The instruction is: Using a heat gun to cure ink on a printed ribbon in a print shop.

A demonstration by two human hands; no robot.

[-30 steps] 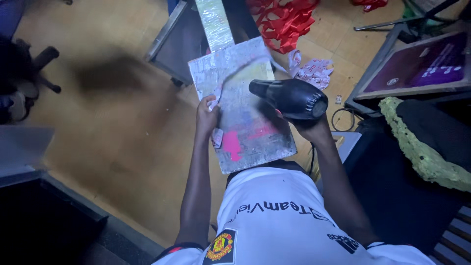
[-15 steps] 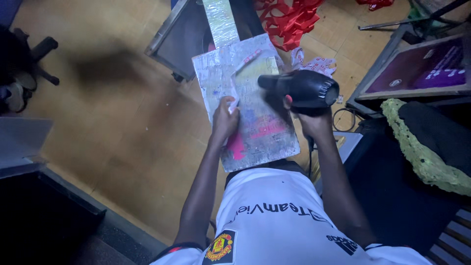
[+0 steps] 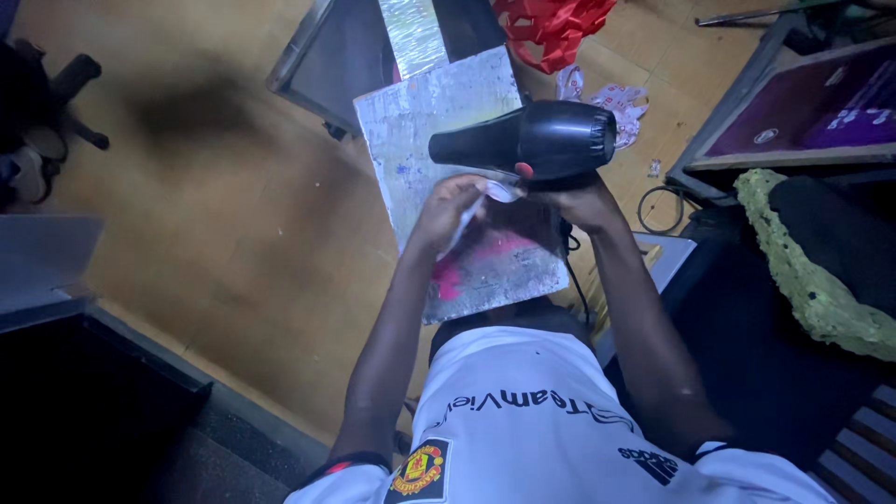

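Note:
A silvery, paint-stained board (image 3: 411,131) with pink blotches lies tilted in front of me, its near end by my lap. My right hand (image 3: 574,196) grips the handle of a black hair dryer (image 3: 532,140), whose nozzle points left over the board. My left hand (image 3: 453,210) rests on the middle of the board, fingers pinching a small white sheet or sticker (image 3: 490,198) just under the dryer's nozzle. The dryer's black cord (image 3: 571,271) hangs down beside the board's right edge.
A wooden floor (image 3: 233,215) spreads to the left. Red ribbon (image 3: 551,23) and white scraps (image 3: 616,98) lie beyond the board. A purple framed panel (image 3: 812,112) and a green-edged dark cushion (image 3: 821,271) stand at right. A dark cabinet (image 3: 84,401) sits at lower left.
My left hand has slid from the board's left edge to its middle, onto the white piece. The dryer has shifted up and right, its nozzle staying over the board.

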